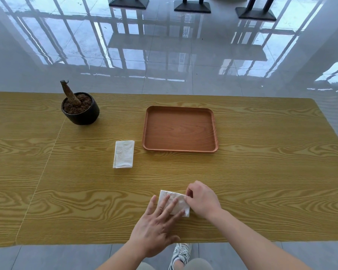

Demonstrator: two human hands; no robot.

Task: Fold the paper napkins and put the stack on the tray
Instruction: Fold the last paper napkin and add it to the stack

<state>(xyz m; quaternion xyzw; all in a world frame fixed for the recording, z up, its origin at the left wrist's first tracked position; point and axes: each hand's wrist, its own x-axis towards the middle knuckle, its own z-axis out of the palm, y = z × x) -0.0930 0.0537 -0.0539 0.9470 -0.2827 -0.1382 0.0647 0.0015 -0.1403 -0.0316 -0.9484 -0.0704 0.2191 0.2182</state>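
Both hands (183, 211) on white, folded napkin (179, 200)

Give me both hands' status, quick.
Left hand: open, flat on the napkin.
Right hand: pinching the napkin's right edge.

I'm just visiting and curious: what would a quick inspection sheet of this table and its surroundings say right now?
Surface: wood-grain table, with a seam down its left part.
Job's things: brown tray, nothing in it; one folded napkin lying to the tray's left, apart from it; a second napkin at the near edge, under both hands.
Clutter: black pot of soil with a bare stump, far left.
Hands: left hand flat, pressing the second napkin; right hand pinching its right edge.
Cables: nothing seen.
Surroundings: glossy tiled floor, dark table bases beyond, one sneaker below.
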